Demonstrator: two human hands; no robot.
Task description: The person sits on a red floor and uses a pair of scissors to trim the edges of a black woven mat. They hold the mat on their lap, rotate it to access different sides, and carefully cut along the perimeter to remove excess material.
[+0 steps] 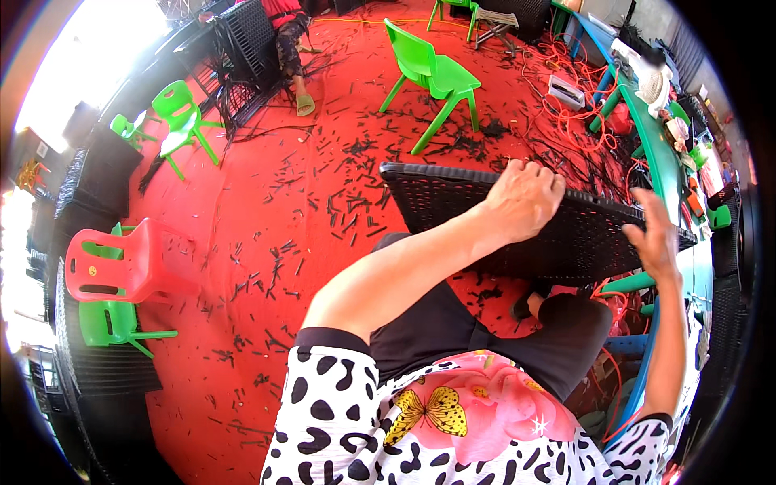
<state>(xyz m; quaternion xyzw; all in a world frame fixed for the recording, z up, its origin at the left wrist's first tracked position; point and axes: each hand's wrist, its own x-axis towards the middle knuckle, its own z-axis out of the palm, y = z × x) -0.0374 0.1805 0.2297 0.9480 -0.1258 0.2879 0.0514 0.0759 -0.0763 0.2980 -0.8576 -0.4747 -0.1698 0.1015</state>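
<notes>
A black woven panel (453, 198) with a braided rim and rows of small holes leans across in front of me, above my knees. My left hand (524, 202) grips its upper rim near the middle, fingers curled over the edge. Close to the panel's right end, my right hand (659, 242) is raised with thumb and fingers apart. It overlaps the panel in the picture; whether it touches is hard to tell. The panel's lower part runs into shadow by my legs.
Black offcuts (347, 214) litter the red floor (210, 388). A green chair (436, 73) stands ahead; a red chair (121, 263) is at left. A cluttered green bench (655, 145) runs along the right, with red hoses (566, 121) beside it. Another person (291, 48) sits far left of centre by black panels.
</notes>
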